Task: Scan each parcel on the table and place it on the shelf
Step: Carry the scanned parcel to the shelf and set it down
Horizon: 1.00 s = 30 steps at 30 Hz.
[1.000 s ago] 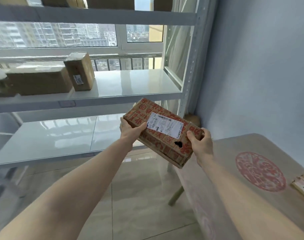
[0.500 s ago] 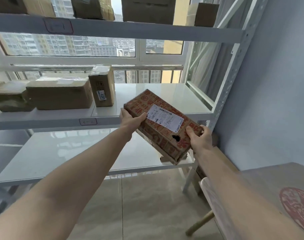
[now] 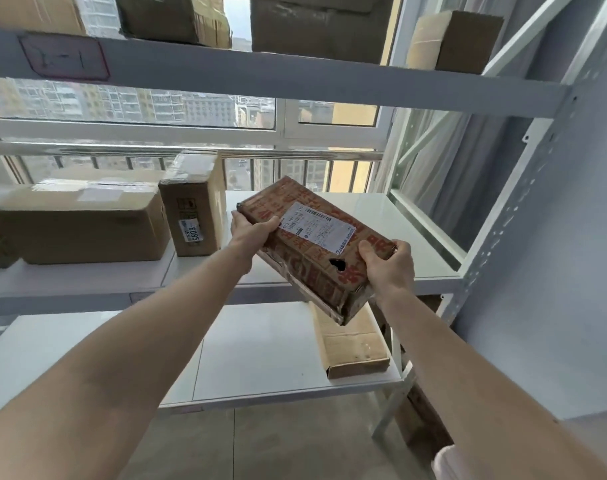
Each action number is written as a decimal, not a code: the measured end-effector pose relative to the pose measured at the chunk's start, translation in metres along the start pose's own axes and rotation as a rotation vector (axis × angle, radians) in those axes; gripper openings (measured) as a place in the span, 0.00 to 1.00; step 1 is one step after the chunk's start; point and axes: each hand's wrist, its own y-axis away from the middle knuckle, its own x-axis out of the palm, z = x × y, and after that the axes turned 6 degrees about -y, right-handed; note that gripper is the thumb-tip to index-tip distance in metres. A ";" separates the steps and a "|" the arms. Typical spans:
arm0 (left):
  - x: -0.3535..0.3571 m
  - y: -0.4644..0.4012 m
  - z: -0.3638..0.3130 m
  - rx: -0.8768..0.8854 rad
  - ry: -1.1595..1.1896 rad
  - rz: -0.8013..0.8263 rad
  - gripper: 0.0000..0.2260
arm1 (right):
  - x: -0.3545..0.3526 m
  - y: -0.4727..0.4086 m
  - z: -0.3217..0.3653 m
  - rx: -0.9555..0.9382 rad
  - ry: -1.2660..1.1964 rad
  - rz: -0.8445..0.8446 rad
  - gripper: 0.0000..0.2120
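Nearest the camera, two bare forearms are reaching forward and up. The right hand (image 3: 387,266) is gripping the near right end of a flat brown cardboard parcel printed with red characters (image 3: 316,247), thumb lying on top and fingers wrapping underneath. The left hand (image 3: 252,228) is clasping the far left corner, thumb over the top edge. The parcel is hanging in the air, tilted with its near right corner low, in front of the middle board of the white metal shelf (image 3: 430,271) and touching nothing there.

Below it, a shallow open cardboard tray (image 3: 354,344) is lying on the lower board, directly under the low corner. Should the grip slacken, I judge the parcel would be sliding down onto that tray or off the shelf edge to the floor.

The white shipping label (image 3: 317,228) is facing up, and a dark hole (image 3: 336,264) is showing in the top panel; a hard squeeze there may be tearing the card further.

Further back, a tall narrow brown carton with a numbered sticker (image 3: 193,216) is standing upright beside a wide brown taped carton (image 3: 84,223). Pushing the parcel in too far leftward could be knocking the upright carton over; the bare stretch to the right looks safer.
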 end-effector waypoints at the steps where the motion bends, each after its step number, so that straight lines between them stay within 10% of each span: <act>1: 0.000 -0.010 0.000 -0.009 0.002 -0.003 0.48 | 0.008 -0.009 0.001 0.002 0.003 -0.001 0.28; 17: 0.000 -0.144 0.033 -0.078 -0.062 0.060 0.53 | 0.079 -0.058 -0.014 0.080 0.119 -0.009 0.30; 23: 0.007 -0.099 0.006 -0.014 -0.213 0.044 0.36 | 0.100 -0.059 -0.012 0.100 0.128 0.002 0.26; 30: 0.026 -0.061 0.008 0.015 -0.195 0.039 0.41 | 0.129 -0.052 -0.007 0.118 0.137 0.000 0.24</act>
